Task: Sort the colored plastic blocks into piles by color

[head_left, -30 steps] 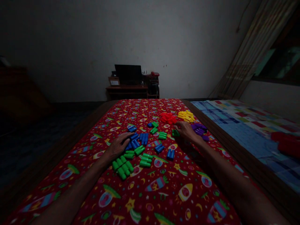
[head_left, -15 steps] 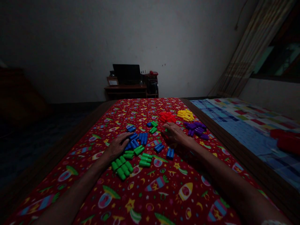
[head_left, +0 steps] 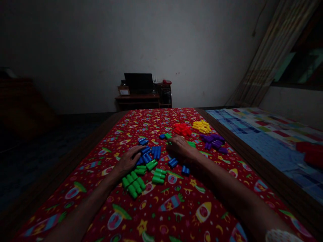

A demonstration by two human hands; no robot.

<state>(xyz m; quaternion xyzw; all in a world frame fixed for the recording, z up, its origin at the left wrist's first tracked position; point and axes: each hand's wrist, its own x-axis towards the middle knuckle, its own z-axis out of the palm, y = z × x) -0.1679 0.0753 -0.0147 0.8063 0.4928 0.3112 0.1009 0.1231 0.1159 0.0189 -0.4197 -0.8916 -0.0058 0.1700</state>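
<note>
Bullet-shaped plastic building blocks lie in colour groups on a red patterned cloth. My left hand (head_left: 128, 162) lies low over the cloth with its fingers stretched out, touching the edge of a cluster of blue blocks (head_left: 146, 158). Curled fingers of my right hand (head_left: 181, 147) close on a green block (head_left: 170, 143), which they partly cover. Just beyond them is another green block (head_left: 167, 135), beside a small blue block (head_left: 162, 136). To the right of that hand, a further green block (head_left: 191, 144) shows. Joined green blocks (head_left: 133, 184) sit near my left wrist.
Red blocks (head_left: 182, 129), yellow blocks (head_left: 202, 126) and purple blocks (head_left: 214, 141) form piles at the far right of the cloth (head_left: 166, 222). Two blue pieces (head_left: 173, 163) lie below my right hand. A desk with a dark monitor (head_left: 138, 83) stands by the wall.
My right hand has moved left onto the green blocks, uncovering a green block on its right. My left hand stays by the blue cluster. The view has tilted slightly.
</note>
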